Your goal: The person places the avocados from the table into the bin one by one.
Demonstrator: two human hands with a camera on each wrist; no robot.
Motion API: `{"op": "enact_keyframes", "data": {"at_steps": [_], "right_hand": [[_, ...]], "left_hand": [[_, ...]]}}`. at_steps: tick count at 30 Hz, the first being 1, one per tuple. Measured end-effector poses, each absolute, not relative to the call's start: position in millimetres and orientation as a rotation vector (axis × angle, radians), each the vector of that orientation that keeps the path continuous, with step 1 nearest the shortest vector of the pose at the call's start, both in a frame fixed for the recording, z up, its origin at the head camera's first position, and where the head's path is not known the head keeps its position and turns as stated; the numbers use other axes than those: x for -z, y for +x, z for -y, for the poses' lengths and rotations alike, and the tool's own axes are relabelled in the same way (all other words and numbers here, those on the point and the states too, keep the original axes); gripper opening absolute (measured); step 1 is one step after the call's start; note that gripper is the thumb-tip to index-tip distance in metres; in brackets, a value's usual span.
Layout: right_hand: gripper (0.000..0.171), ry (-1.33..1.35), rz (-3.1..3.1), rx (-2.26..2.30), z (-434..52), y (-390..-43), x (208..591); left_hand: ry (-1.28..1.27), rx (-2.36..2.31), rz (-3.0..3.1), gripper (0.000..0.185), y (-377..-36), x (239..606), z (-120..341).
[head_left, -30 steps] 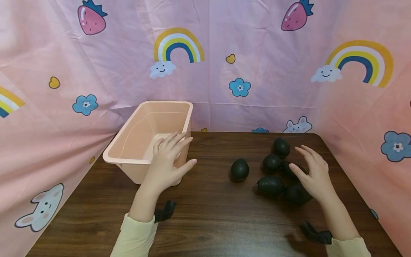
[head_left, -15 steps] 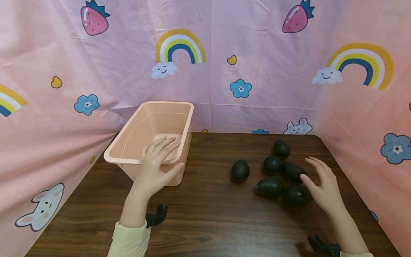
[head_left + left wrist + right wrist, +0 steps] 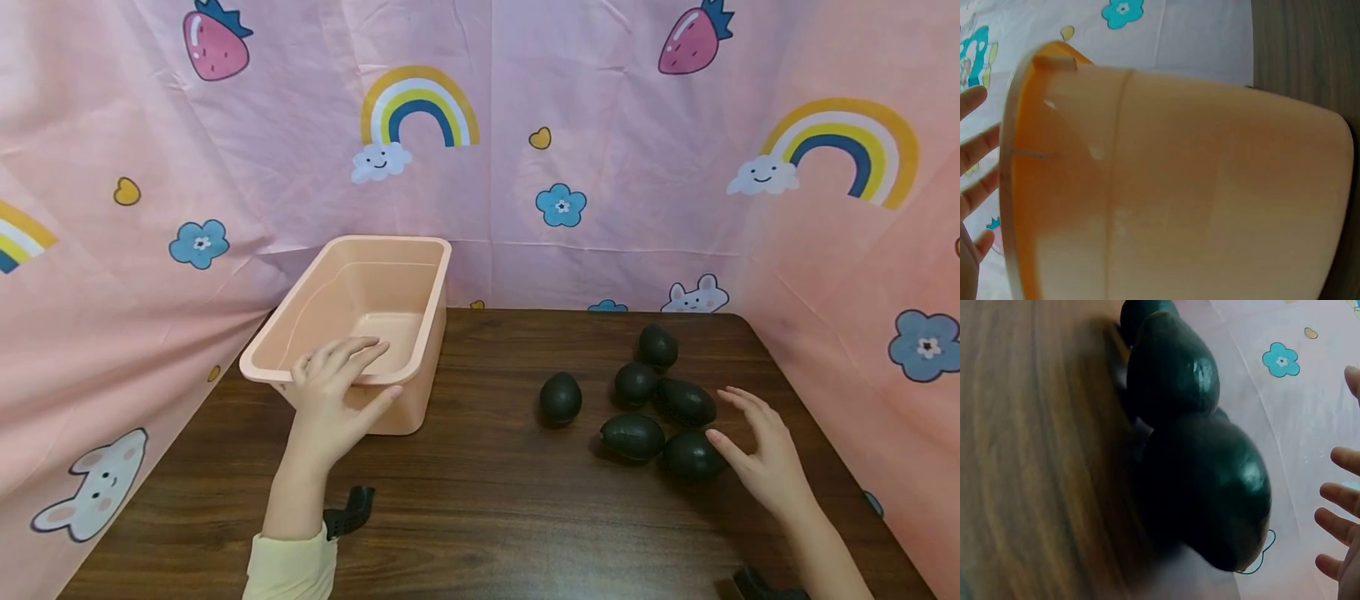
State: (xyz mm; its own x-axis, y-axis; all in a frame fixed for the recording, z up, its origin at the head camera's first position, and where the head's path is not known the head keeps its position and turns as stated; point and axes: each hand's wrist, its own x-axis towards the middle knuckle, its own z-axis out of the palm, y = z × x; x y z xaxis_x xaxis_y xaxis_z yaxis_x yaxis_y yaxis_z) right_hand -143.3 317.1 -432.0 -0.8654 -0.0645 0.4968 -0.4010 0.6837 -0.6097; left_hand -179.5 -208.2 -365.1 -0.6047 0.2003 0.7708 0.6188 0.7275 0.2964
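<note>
Over the near rim of a peach plastic bin (image 3: 426, 367), my left hand (image 3: 326, 408) hovers with loosely bent fingers and holds nothing. In the left wrist view its fingers (image 3: 979, 150) show beside the rim, and the bin's outer wall (image 3: 1210, 187) fills most of the picture. My right hand (image 3: 772, 462) is just right of several dark green avocados, its fingers spread and holding nothing. Its thumb overlaps the nearest avocado (image 3: 692, 455) in the head view. Another avocado (image 3: 685, 402) lies behind that one. The right wrist view shows a large avocado (image 3: 1222, 481) left of the fingers (image 3: 1340, 497).
A lone avocado (image 3: 560, 398) lies between the bin and the group. Further avocados, one at the group's left (image 3: 632, 436) and one at its back (image 3: 657, 346), rest on the dark wooden table (image 3: 510, 517). A printed cloth (image 3: 637, 167) hangs behind the table.
My left hand has drawn back leftward and toward me, from the bin's right side to its near rim. The right hand has moved right and nearer, uncovering the avocados. The avocados stay put.
</note>
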Motion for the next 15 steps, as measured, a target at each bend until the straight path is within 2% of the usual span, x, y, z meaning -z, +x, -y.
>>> {"op": "enact_keyframes", "data": {"at_steps": [15], "right_hand": [[0.061,0.359,2.537,-1.072,-328.3,-137.7,453.2]], "left_hand": [[-0.554,0.773,2.015,0.050,-180.7,382.0,221.0]]}}
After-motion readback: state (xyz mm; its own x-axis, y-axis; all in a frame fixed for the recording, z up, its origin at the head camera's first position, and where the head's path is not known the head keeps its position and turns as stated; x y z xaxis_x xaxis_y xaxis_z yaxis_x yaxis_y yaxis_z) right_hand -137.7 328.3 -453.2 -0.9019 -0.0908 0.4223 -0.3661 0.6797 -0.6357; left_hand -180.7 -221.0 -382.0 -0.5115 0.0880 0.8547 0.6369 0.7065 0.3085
